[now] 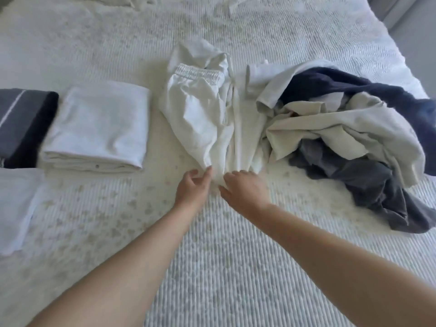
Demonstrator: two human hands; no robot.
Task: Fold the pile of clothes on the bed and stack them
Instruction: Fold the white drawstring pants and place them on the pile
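A white textured bedspread (236,267) is covering the bed and filling nearly the whole view; a strip of pale grey floor or wall is showing past the bed's far right corner, too blurred to identify.

Taking the white trousers (200,114) as the landmark: they are lying crumpled in the middle of the bed, elastic waistband toward the far side and legs running toward the person. To their left, a folded white garment (96,128) is lying flat. Further left, a folded dark garment (21,126) with a pale stripe is being cut off by the frame edge, as is a white piece (16,208) nearer the person. To the right of the trousers, the unfolded pile of clothes (342,138) is lying in a heap of navy, cream and grey cloth; individual garments in it cannot be told apart.

At the near end of the trousers, the left hand (191,187) is pinching the hem between thumb and fingertips. The right hand (245,190) is resting just beside it with fingers curled down onto the other leg's cloth; whether its grip is closing on the fabric cannot be told.
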